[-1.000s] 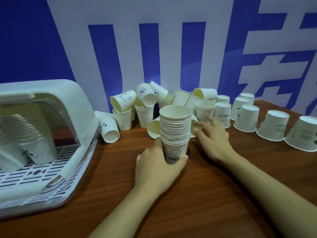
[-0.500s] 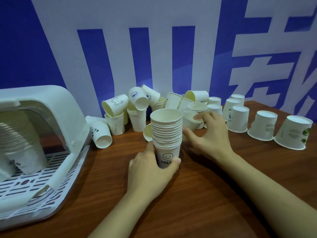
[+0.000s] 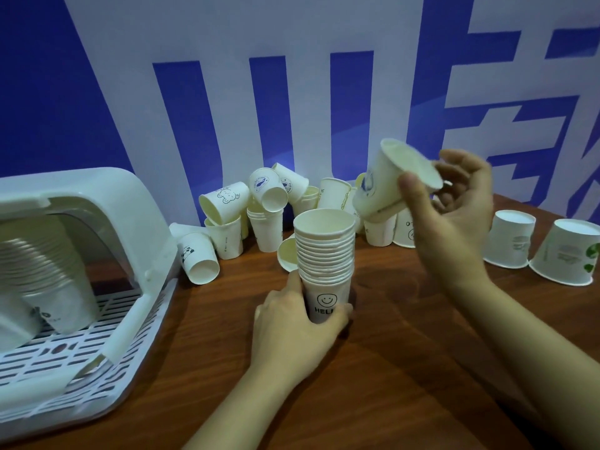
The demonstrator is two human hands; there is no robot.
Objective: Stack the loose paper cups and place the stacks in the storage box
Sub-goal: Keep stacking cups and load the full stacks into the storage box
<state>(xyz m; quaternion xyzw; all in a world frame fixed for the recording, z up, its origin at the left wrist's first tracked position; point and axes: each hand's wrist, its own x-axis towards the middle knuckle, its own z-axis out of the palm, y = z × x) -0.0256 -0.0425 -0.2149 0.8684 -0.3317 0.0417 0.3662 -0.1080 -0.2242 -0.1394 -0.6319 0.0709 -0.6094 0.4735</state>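
Head view, far left: the white storage box [image 3: 97, 203] lies on the wooden table [image 3: 406, 384] with its mouth turned toward the person, so a finished stack can presumably be slid in sideways. Inside it, tilted stacks of cups [image 3: 48, 280] already lean on the slotted floor; how many stacks there are I cannot tell.

Just right of the box, the loose cups [image 3: 259, 206] sit in a jumble against the blue-and-white wall [image 3: 292, 92], some upright, some on their sides, a few already nested.

In front of that heap stands the growing stack [image 3: 326, 264], upright on the table with its open mouth up. The left hand [image 3: 292, 329] grips the lowest cup, the one printed with a smiley face, fingers and thumb curled round it, likely to keep the tall, light column from tipping when another cup goes in.

Above and to the right, the right hand [image 3: 454, 216] pinches a single cup [image 3: 389, 183] near its rim, thumb on one side and fingers behind. The cup is tilted, base pointing down-left toward the stack's mouth but well clear of it, which suits dropping it in next.

Farther right, two upside-down cups [image 3: 539, 251] rest on their rims, apart from the heap and untouched.
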